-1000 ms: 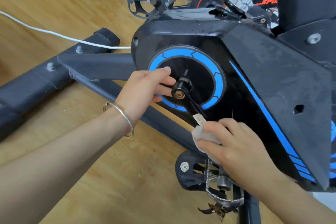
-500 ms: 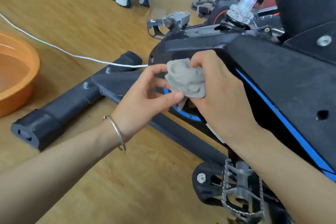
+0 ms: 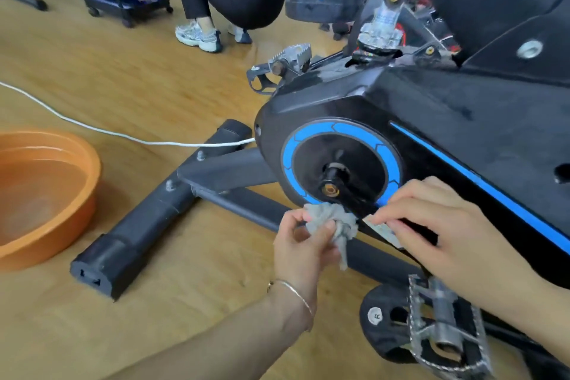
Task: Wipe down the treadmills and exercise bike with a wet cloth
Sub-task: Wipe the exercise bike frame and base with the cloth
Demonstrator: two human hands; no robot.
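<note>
Fingers (image 3: 291,219) of my left hand (image 3: 300,251) are bunched round the grey cloth (image 3: 336,219), which touches the crank arm (image 3: 353,203) of the exercise bike (image 3: 462,120) just below the hub. My right hand (image 3: 456,225) pinches that arm lower down, thumb and forefinger either side, at a pale sticker (image 3: 384,231).

My main worry is the crank. It turns freely, I'd guess, so if that light pinch slips while I scrub, the toothed pedal (image 3: 444,336) under my wrist could swing and rake it. The cloth has a loose tail hanging (easy to miss from here), which might snag between crank and disc. Rubbing could also lift the sticker's edge. Drips falling towards the white cable (image 3: 92,129) on the floor are a lesser risk, so I'd wring over the orange basin (image 3: 89,170).
</note>
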